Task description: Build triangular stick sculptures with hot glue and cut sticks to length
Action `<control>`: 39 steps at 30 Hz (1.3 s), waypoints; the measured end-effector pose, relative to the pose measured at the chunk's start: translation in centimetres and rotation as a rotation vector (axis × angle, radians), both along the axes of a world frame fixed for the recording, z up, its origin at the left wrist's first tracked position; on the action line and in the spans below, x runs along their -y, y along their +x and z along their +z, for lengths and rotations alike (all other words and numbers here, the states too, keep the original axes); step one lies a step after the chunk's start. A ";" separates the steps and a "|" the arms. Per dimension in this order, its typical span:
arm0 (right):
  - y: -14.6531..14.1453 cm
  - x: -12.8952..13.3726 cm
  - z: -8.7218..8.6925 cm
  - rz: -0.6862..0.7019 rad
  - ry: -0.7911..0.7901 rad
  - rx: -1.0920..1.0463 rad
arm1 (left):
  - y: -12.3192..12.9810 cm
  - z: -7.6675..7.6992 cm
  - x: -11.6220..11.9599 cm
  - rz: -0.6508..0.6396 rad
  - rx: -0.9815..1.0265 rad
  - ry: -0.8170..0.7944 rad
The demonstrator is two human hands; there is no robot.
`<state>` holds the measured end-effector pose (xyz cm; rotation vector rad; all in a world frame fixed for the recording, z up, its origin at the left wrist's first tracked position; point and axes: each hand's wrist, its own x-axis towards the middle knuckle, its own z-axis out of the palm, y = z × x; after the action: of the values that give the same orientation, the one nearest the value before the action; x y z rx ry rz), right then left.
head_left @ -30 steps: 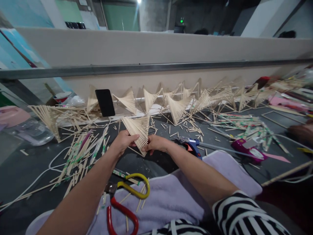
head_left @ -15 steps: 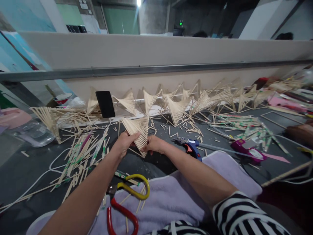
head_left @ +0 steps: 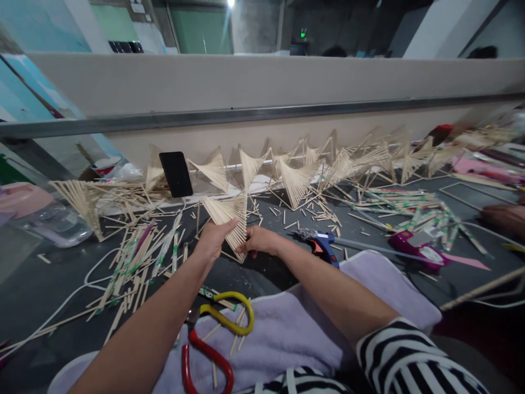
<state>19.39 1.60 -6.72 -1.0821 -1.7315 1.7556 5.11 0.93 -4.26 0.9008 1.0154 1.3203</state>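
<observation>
A twisted fan-shaped model of thin wooden sticks [head_left: 230, 214] stands at the middle of the dark table. My left hand [head_left: 214, 237] grips its left side, thumb lying over the sticks. On its lower right edge, my right hand [head_left: 259, 242] has its fingers pressed together at the sticks; the fingertips are partly hidden. A blue glue gun [head_left: 325, 246] lies right of my right hand. Pliers with one yellow and one red handle [head_left: 235, 320] rest on a purple towel [head_left: 287, 328] nearer to me.
More stick models [head_left: 297, 183] line the back by the partition. A black phone [head_left: 176, 174] leans there. Loose sticks [head_left: 131, 262] lie left, with a plastic jug [head_left: 61, 221]. A purple tape dispenser [head_left: 416, 250] and another person's hand [head_left: 502, 216] are at right.
Both hands keep hold of the stick model with barely any movement. The view has shifted slightly, and the other person's hand at the right edge shows a little differently.
</observation>
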 end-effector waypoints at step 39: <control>-0.3 0.0 -0.7 -0.018 0.008 -0.082 | -4.3 2.4 -0.4 -0.497 -0.558 -0.117</control>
<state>19.06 1.60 -7.39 -1.0049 -1.6733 1.7554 0.77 1.37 -1.82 1.3654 1.1718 0.5934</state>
